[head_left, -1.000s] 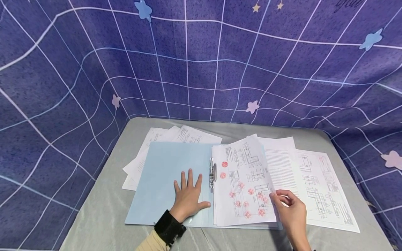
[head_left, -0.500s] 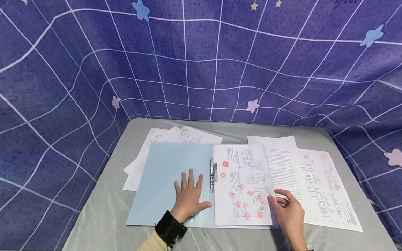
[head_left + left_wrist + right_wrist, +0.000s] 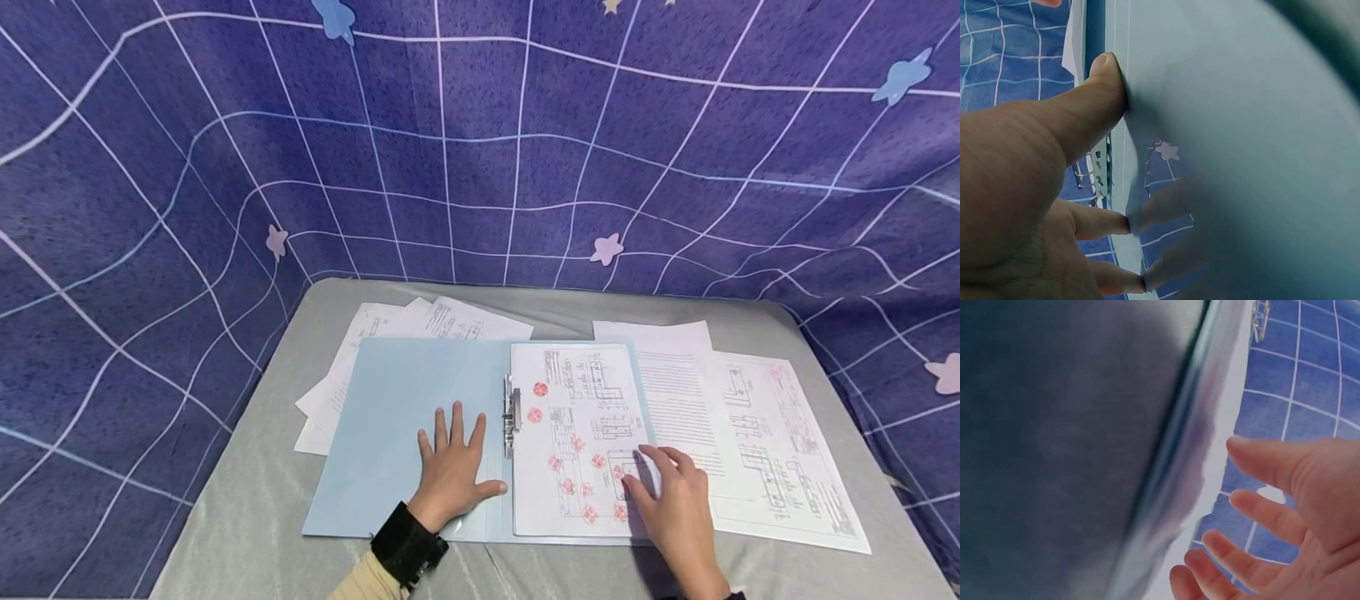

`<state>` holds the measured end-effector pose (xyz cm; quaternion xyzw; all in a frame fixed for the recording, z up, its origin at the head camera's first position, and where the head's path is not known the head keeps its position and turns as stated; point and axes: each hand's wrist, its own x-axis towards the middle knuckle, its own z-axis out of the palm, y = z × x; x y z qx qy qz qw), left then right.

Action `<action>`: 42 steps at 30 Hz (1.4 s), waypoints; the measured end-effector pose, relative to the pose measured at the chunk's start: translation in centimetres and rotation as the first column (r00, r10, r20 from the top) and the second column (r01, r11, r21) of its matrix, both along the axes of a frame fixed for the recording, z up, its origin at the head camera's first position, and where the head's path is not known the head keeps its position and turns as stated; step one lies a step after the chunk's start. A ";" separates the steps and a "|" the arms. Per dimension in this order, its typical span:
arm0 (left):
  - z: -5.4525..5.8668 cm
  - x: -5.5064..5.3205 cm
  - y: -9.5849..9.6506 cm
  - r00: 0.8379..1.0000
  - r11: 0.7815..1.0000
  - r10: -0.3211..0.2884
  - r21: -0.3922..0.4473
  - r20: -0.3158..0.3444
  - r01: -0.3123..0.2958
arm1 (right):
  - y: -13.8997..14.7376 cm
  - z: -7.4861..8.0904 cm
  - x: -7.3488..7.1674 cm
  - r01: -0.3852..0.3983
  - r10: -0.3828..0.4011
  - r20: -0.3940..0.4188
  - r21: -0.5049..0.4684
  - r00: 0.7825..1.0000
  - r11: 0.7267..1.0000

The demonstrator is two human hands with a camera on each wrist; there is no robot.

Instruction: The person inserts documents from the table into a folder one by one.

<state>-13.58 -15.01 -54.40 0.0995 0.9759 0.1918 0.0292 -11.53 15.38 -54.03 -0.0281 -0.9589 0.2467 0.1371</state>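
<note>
A light blue folder point(image 3: 405, 400) lies spread open on the table. My left hand point(image 3: 450, 475) rests on its left cover with fingers spread; the left wrist view shows the thumb and fingertips touching the smooth cover. A metal clip point(image 3: 512, 417) runs along the inner fold. On the folder's right side lies a stack of sheets, topped by a drawing sheet point(image 3: 577, 433) with red stamps. Over that sheet's right edge hovers my right hand point(image 3: 678, 508), its fingers loosely bent. In the right wrist view the thumb and fingers are apart, with no paper pinched between them.
Loose papers point(image 3: 480, 321) stick out behind the folder at the left. To its right lie a printed text page point(image 3: 678, 400) and another drawing sheet point(image 3: 787, 458). A grey cloth covers the table point(image 3: 240, 500), and a purple patterned curtain point(image 3: 480, 175) hangs around it.
The stamped sheet has dropped flat and square onto the stack. My right hand has let go of its edge and shifted slightly left and up over it. My left hand has stayed still.
</note>
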 end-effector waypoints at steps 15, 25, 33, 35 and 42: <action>0.2 -0.1 0.2 1.000 1.000 0.005 -0.022 -0.009 -0.005 | -0.8 0.1 -0.1 -0.340 0.339 0.029 0.049 0.940 0.939; 0.2 -0.1 0.2 1.000 1.000 0.007 -0.017 -0.008 -0.007 | -1.0 -0.4 0.0 -0.376 0.373 0.049 0.084 0.926 0.923; 0.2 -0.1 0.3 1.000 1.000 0.018 -0.025 -0.002 -0.018 | -1.1 -0.4 0.0 -0.366 0.365 0.033 0.114 0.931 0.924; 0.2 -0.1 0.3 1.000 0.999 0.018 -0.028 -0.003 -0.018 | -1.1 -0.4 0.0 -0.364 0.363 0.032 0.118 0.931 0.924; 0.0 -0.1 0.2 1.000 0.999 0.016 -0.028 0.006 -0.015 | -1.1 -0.5 0.0 -0.365 0.364 0.031 0.131 0.931 0.922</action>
